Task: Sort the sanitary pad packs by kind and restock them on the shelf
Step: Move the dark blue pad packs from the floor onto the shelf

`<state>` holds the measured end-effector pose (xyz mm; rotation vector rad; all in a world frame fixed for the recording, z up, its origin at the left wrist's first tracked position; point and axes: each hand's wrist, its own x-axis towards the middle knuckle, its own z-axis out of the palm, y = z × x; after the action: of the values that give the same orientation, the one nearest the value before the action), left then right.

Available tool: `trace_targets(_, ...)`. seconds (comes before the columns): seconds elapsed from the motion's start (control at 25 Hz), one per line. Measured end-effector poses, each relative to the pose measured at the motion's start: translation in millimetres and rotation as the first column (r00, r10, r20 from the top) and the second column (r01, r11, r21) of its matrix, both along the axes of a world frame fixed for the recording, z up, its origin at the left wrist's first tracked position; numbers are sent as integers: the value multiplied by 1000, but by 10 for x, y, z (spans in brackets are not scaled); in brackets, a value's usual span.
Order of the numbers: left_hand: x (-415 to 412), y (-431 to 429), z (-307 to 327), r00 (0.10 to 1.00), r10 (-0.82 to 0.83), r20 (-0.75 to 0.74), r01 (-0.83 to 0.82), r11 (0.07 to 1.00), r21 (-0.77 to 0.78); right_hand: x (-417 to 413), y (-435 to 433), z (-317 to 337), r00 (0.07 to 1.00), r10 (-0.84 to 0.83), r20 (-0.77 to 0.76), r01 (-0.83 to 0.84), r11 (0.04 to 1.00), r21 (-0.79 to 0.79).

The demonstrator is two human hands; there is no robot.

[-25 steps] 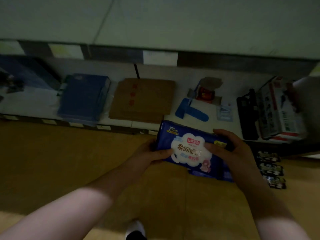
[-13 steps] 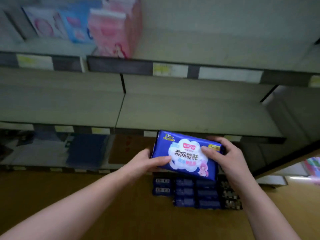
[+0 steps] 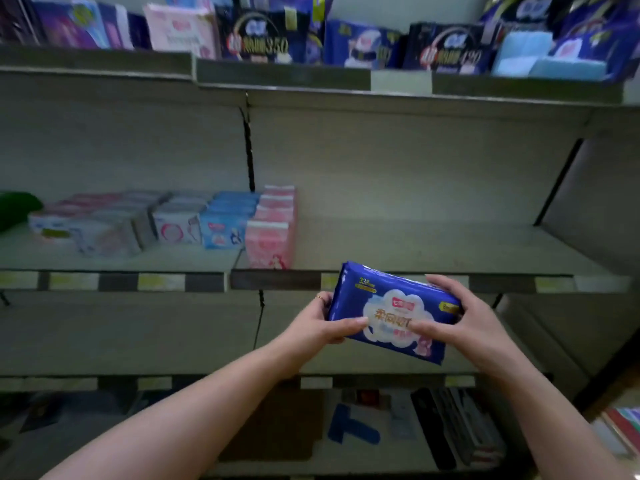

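Observation:
A dark blue sanitary pad pack (image 3: 384, 299) with a white cloud label is held in front of the middle shelf's front edge (image 3: 277, 280). My left hand (image 3: 322, 323) grips its left end, thumb on the front. My right hand (image 3: 460, 323) grips its right end, fingers curled over the top. On the middle shelf, left of the pack, stand rows of pink packs (image 3: 272, 230), light blue packs (image 3: 225, 225) and white packs (image 3: 176, 223). The shelf board (image 3: 433, 247) right of the pink packs is bare.
The top shelf (image 3: 284, 72) carries several dark blue, black and pink packs. A lower shelf board (image 3: 121, 341) runs under my arms. The bottom shelf holds a brown cardboard piece (image 3: 273, 431), a blue object (image 3: 349, 431) and dark boxes (image 3: 457, 431).
The view has swung up from the floor and bottom shelf to the upper shelves. Both hands have lifted the blue pack from near the floor to the middle shelf's edge.

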<state>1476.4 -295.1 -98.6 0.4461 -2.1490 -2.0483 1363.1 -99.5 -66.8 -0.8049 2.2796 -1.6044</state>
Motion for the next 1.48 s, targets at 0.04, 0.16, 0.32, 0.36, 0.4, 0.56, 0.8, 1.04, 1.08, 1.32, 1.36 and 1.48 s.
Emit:
trace_targets(0.04,-69,-61,71,1000,15,-20,-15,1000,-23,-80,-77,61,999,6,-52,-4,999,39)
trace_targets(0.16,-309,-265,272,996,71,-55,-79,985,-156,-421,-352,187,987,32,-160,-15,995,101)
trace_targets(0.32,-725,-542,531,987,158,1,-148,928,-341,-950,-756,287,955,47,-294,-24,996,81)
trace_targets(0.36,-846,-626,558,981,194,27,-170,910,-377,-1051,-857,278,959,55,-279,-42,998,50)
trace_targets(0.4,-989,-725,573,966,256,39,-217,884,-415,-1178,-963,253,962,60,-266,-57,998,19)
trace_targets(0.56,-1309,-1022,539,896,441,45,-319,713,-624,-1621,-1360,-35,929,78,-361,-68,997,40)
trace_targets(0.8,-1625,-1527,451,893,449,-18,-310,587,-748,-2117,-1944,-456,918,102,-383,-38,984,172)
trace_targets(1.04,-2101,-2025,504,935,356,-1,-159,416,-895,-2464,-2476,-554,911,108,-398,24,949,313)
trace_targets(1.08,-2158,-2122,507,936,351,35,-120,409,-905,-2523,-2569,-546,908,107,-404,32,946,322)
trace_targets(1.32,-2407,-2603,456,888,415,200,24,392,-919,-2827,-3033,-558,907,89,-411,64,937,343)
trace_targets(1.36,-2432,-2638,435,884,415,214,32,403,-915,-2853,-3082,-571,906,90,-412,66,934,351)
trace_targets(1.48,-2490,-2674,348,875,428,226,64,360,-931,-2909,-3207,-594,903,73,-423,75,944,321)
